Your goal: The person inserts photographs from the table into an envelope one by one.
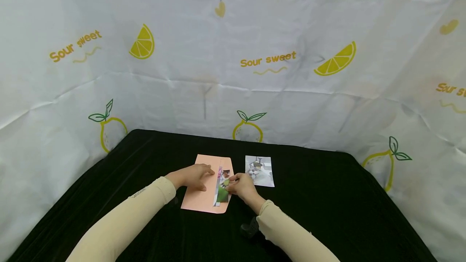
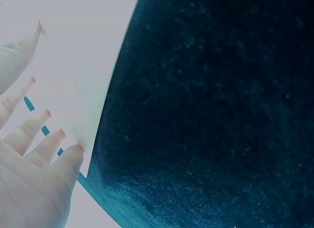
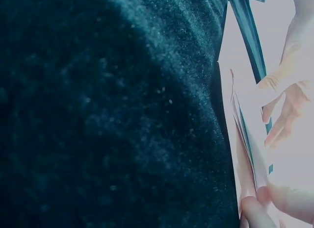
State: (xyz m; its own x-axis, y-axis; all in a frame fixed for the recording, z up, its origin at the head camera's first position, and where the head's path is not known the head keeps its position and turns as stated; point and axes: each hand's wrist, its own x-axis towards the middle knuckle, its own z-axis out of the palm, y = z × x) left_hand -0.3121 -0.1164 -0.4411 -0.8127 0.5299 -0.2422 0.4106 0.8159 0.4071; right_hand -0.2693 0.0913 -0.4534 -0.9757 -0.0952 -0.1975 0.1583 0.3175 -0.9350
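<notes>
A pink envelope [image 1: 196, 203] lies on the black cloth, its flap side facing right. Colourful photos [image 1: 222, 195] with green and white areas stick partly out of its opening. My left hand [image 1: 193, 176] rests on the envelope's left part with fingers spread; the left wrist view shows its fingertips on the pale paper [image 2: 91, 86]. At the opening, my right hand [image 1: 243, 188] pinches the right edge of the photos between thumb and fingers. Thin paper layers [image 3: 247, 139] stand slightly apart at the envelope's mouth in the right wrist view.
Another photo [image 1: 267, 176], greyish white, lies right of the envelope, just beyond my right hand. A small dark object [image 1: 249, 228] sits by my right wrist. Black cloth [image 1: 320, 197] covers the table, and a white lemon-print curtain [image 1: 189, 104] hangs behind it.
</notes>
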